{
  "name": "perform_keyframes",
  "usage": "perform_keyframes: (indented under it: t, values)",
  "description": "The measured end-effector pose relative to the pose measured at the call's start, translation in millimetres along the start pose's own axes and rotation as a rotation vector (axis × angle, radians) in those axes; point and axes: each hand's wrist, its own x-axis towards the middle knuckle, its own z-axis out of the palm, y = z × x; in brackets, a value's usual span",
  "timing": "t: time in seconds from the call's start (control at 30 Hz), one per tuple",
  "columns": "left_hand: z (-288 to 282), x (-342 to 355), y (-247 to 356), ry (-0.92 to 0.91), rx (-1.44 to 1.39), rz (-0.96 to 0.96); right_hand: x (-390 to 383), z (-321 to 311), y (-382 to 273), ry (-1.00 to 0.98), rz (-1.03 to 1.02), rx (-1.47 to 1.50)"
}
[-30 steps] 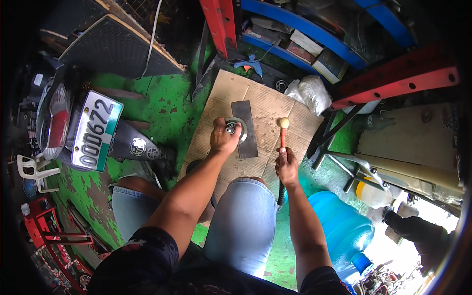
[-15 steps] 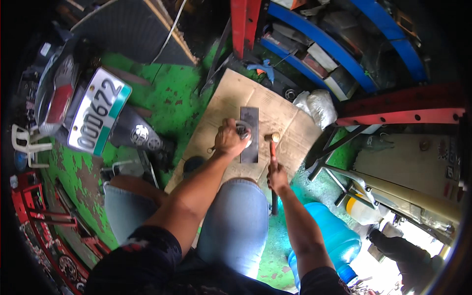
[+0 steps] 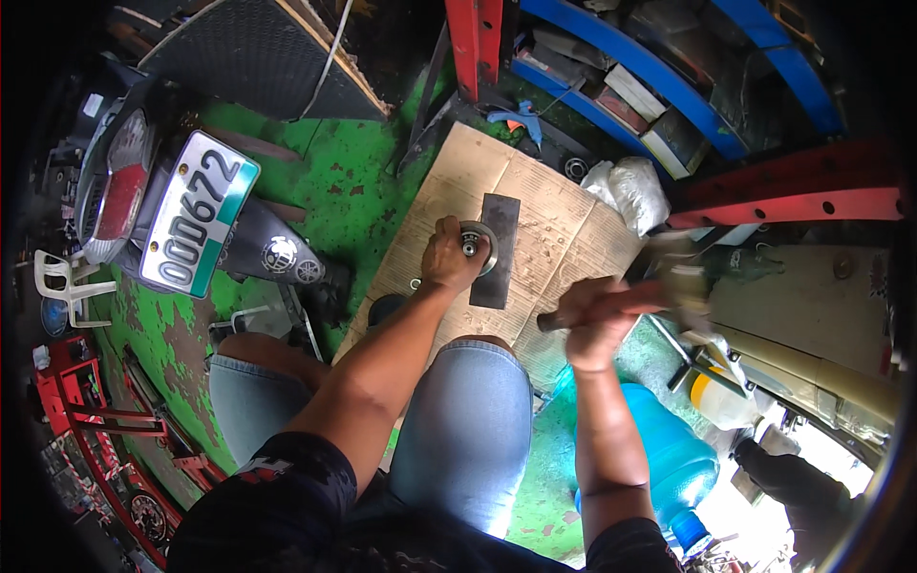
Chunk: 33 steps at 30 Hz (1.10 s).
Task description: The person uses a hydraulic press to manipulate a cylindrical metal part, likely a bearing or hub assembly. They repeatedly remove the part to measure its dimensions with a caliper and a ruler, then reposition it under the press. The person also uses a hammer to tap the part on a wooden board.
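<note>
My left hand is closed around the edge of a round metal part with a ringed, bearing-like centre. That part rests on a dark flat metal plate, which lies on a sheet of cardboard. Off to the right, my right hand grips the handle of a hammer, raised above the cardboard's right side. The hammer's head is smeared by motion. Left of the plate, a small metal ring and a dark round object sit close to my left forearm.
A motorcycle's rear end with its plate stands at the left. Blue shelving holds boxes at the back right, near a white plastic bag. Beside my right forearm lies a blue water jug. Red metal posts rise behind.
My right hand has swung the hammer up and to the right, away from the plate. My left hand still holds the round metal part. The view has shifted slightly.
</note>
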Motion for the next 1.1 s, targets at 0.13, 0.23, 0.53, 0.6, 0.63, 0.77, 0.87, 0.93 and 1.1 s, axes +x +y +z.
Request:
perform_keyframes:
  t: [0.13,0.23,0.53,0.6,0.63,0.77,0.87,0.93,1.1]
  values:
    - [-4,-1,10,-0.155,0.142,-0.049,-48,-35,134,-0.117,0.896,-0.547]
    - [-16,-1,1,-0.174,0.182,-0.050,-56,-45,123,0.109,0.793,-0.486]
    - [-24,10,-23,-0.130,0.000,-0.169,-14,-14,138,-0.162,0.102,-1.289]
    - [-28,13,-25,-0.005,-0.026,-0.182,-16,-4,149,-0.242,0.333,-1.056]
    - [-33,18,-24,0.005,-0.241,-0.332,-11,5,147,-0.288,0.436,-0.929]
    - [-59,34,17,-0.163,-1.292,-0.742,20,21,81,-0.390,0.612,-0.387]
    - [-104,40,108,-0.173,-1.720,-0.788,20,60,7,-0.271,0.501,-0.058]
    - [-150,44,157,-0.176,-1.813,-0.759,21,96,-65,-0.059,0.443,-0.053]
    - [-290,32,271,-0.321,-1.806,-0.518,25,158,-254,0.288,-0.223,-0.554]
